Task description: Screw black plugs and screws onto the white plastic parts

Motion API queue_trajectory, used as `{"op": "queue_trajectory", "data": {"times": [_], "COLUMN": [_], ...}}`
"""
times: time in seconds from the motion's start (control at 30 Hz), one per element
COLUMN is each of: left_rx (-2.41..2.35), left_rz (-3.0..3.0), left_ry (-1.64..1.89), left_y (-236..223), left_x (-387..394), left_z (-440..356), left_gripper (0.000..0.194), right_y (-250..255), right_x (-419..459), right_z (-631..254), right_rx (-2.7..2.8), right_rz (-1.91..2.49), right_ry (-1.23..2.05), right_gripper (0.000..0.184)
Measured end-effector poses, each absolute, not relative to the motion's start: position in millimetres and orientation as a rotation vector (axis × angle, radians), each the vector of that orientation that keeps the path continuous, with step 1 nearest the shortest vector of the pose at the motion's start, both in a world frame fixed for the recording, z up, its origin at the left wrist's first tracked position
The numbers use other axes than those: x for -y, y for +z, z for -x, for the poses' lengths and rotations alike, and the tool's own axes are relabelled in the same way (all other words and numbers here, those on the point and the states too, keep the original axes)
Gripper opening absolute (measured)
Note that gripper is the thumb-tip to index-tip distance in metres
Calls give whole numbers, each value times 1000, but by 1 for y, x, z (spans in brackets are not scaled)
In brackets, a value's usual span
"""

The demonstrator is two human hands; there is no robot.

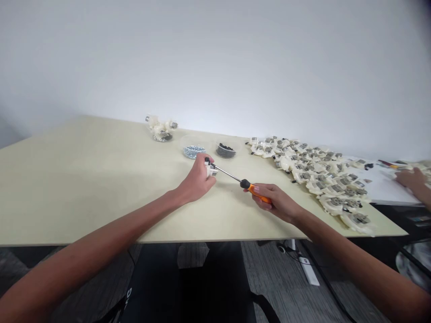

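My left hand [198, 181] is closed around a small white plastic part with a metal motor [213, 171] and a black piece at its top. In my right hand [274, 202] is a screwdriver [256, 190] with an orange and black handle. Its shaft points up and left, and the tip meets the part near the black piece. Just behind my left hand stands a clear bowl of silvery screws [193, 150]. Beside it is a clear bowl of small black pieces [226, 150]. My fingers hide much of the held part.
Many similar white motor assemblies [316, 172] cover the table's right side. More sit in a container [160, 129] at the back left. At far right, another person's hand [412, 179] rests over a white table. A power strip [308, 270] and cables lie on the floor.
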State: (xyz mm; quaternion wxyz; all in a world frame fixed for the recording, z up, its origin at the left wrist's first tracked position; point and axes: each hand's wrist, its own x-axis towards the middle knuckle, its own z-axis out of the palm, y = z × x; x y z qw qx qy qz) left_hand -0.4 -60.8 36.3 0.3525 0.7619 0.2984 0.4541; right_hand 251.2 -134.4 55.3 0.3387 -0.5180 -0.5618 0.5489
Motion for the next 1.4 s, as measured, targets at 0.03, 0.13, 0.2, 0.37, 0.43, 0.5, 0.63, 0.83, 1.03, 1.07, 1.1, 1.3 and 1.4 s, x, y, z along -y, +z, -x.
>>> {"op": "queue_trajectory", "data": {"times": [0.03,0.13,0.2,0.37,0.43,0.5,0.63,0.83,1.03,1.07,1.1,1.3,1.4], "left_rx": [-801,-876,-902,-866,-818,-752,-666,-838,-817,-800,-784,-791,-728], "left_rz": [-2004,-2030,-1967,-1707,-1571,-1428,-1263,-1581,-1772,-1725,-1673,-1383,-1384], "left_ry": [1173,1085,1002,896,875,802,669,907,1018,1029,1041,1020,1023], "left_y": [35,29,26,28,30,30,27,38,38,37,35,34,33], "left_x": [60,58,57,54,53,51,52,62,58,56,55,49,48], "left_z": [2,6,8,6,5,5,6,12,13,11,10,6,5], "left_gripper": [42,41,40,36,36,37,38,37,41,42,42,28,28], "right_y": [57,64,68,72,73,75,80,80,70,66,61,21,5], "right_x": [133,130,130,137,140,143,149,153,136,130,124,92,81], "right_z": [-253,-261,-266,-269,-267,-267,-267,-251,-247,-250,-255,-273,-271], "right_rx": [1513,1724,1889,2214,2289,2355,2486,2181,1726,1711,1723,1880,1937], "right_rz": [1383,1541,1631,1490,1417,1334,1213,1466,1469,1464,1494,1883,1900], "right_ry": [1377,1056,665,-156,-365,-591,-888,-95,1086,1090,1036,399,213], "right_gripper": [33,36,39,35,32,31,31,33,38,37,37,38,40]}}
